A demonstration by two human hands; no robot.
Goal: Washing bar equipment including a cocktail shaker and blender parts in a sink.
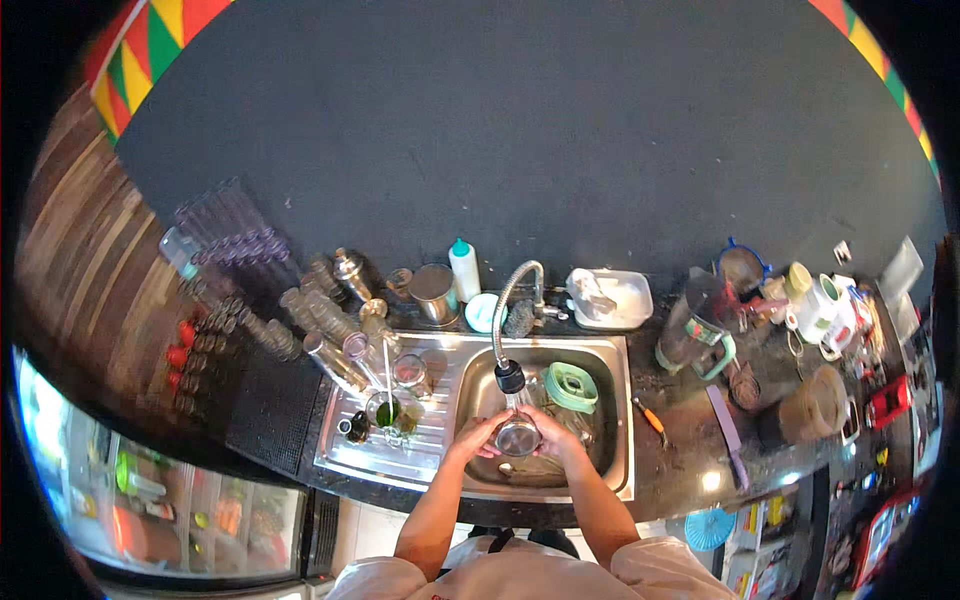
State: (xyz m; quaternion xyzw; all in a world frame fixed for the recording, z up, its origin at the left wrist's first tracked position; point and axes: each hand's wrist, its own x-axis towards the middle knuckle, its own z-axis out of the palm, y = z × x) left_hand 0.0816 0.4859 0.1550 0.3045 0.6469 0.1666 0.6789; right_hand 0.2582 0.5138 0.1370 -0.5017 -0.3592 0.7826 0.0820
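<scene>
Over the steel sink [618, 470], my left hand [478, 438] and my right hand [553, 432] grip a clear drinking glass [517, 438] from both sides. Its round base faces me, and its upper part sits just beneath the black spray head [509, 377] of the flexible metal faucet [500, 310]. Whether water is running I cannot tell. A pale green plastic container [570, 387] rests in the basin, right of the faucet. Some items below it are partly hidden by my hand and too blurred to name.
Glasses and a green-tinted cup [387, 412] crowd the drainboard [345, 440] at left. Behind the sink stand a white squeeze bottle [463, 268] and a white tub [625, 300]. Rightward lie an orange-handled tool [650, 418], a purple knife [727, 435] and a blender jar [690, 325].
</scene>
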